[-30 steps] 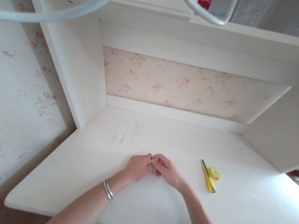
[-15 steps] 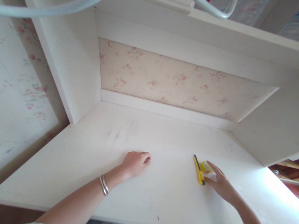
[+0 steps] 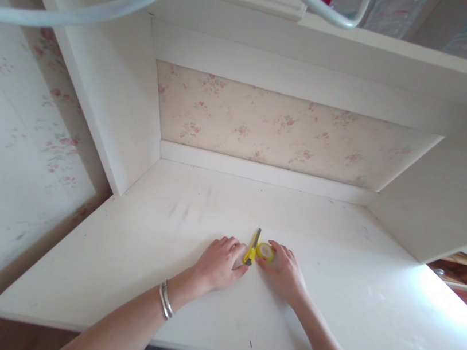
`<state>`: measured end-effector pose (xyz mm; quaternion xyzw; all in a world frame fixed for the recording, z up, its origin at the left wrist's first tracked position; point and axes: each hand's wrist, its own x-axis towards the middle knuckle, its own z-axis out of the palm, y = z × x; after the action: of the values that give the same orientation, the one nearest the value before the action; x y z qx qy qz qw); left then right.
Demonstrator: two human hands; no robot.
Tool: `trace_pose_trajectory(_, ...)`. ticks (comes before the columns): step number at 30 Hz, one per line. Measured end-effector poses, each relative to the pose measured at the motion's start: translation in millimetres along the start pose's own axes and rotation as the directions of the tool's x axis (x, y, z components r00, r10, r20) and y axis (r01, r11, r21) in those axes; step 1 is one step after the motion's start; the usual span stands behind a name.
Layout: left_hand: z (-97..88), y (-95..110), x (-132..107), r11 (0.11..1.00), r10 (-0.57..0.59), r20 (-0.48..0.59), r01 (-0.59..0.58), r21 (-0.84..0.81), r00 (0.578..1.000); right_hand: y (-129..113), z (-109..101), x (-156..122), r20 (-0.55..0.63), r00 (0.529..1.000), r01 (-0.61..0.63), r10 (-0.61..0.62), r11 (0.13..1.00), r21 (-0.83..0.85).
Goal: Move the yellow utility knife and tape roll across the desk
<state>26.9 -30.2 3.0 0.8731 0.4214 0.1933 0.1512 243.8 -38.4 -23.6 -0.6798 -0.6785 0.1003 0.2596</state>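
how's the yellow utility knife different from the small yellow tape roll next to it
The slim yellow utility knife is long and straight; the small yellow tape roll is a round ring with an open middle. The knife lies by the left hand; the roll sits at the right hand. Both are yellow and rest on the white desk.

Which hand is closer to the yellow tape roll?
Right. The right hand has its fingers at the tape roll, seemingly touching it. The left hand lies beyond the knife, on its left.
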Motion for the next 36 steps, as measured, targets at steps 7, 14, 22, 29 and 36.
trace_pose_trajectory(7, -8.6, -28.8, 2.8, 0.988, -0.118, -0.060, 0.123, 0.091, 0.991, -53.4, 38.9, 35.7, 0.049, 0.998, 0.038, -0.045, 0.991, 0.129)
trace_pose_trajectory(14, -23.7, -62.4, 9.5, 0.970, -0.218, -0.080, 0.225, 0.089, 0.973, -83.3, 59.4, 46.7, 0.085, 0.994, 0.048, -0.066, 0.978, 0.204)
trace_pose_trajectory(22, -29.0, -84.7, 6.7, 0.964, -0.250, -0.140, 0.260, 0.055, 0.958, -108.6, 71.0, 53.2, 0.100, 0.993, 0.047, -0.066, 0.982, 0.184)
trace_pose_trajectory(29, -37.6, -104.5, 6.1, 0.946, -0.292, -0.178, 0.311, 0.090, 0.940, -125.1, 79.3, 64.4, 0.116, 0.986, 0.098, -0.120, 0.978, 0.182)
trace_pose_trajectory(36, -51.7, -129.5, 7.1, 0.892, -0.395, -0.213, 0.429, 0.145, 0.894, -151.5, 95.0, 87.7, 0.123, 0.980, 0.140, -0.159, 0.979, 0.146)
